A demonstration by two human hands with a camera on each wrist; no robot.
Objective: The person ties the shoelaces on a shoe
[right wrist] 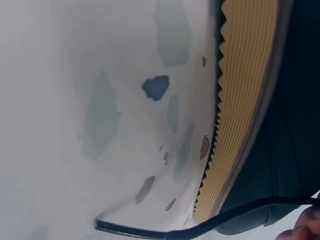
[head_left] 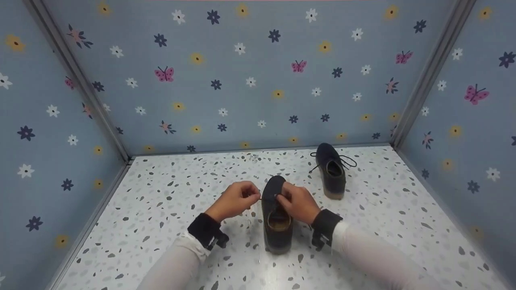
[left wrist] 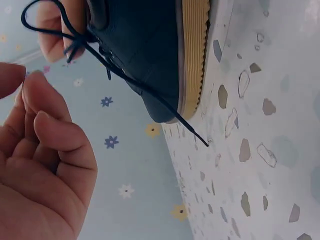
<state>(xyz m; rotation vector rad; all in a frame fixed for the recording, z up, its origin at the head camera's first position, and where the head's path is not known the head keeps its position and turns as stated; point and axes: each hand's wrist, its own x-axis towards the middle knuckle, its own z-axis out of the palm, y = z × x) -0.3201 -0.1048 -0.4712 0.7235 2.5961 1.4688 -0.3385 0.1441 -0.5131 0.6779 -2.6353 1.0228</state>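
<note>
A dark navy lace-up shoe stands on the floor, toe pointing away, its ridged tan sole showing in the right wrist view. My right hand lies over its lacing and pinches the shoelace near the knot. In the right wrist view a lace end hangs past the fingertips. To the shoe's left, my left hand has curled fingers, thumb and index tips meeting; I see no lace between them. In the left wrist view a round lace loop stands apart from those fingertips, and a loose end hangs across the shoe.
The matching shoe stands farther back on the right, laces loose at its sides. A speckled white floor carries both. Blue panels with printed flowers and butterflies enclose it at the back and both sides.
</note>
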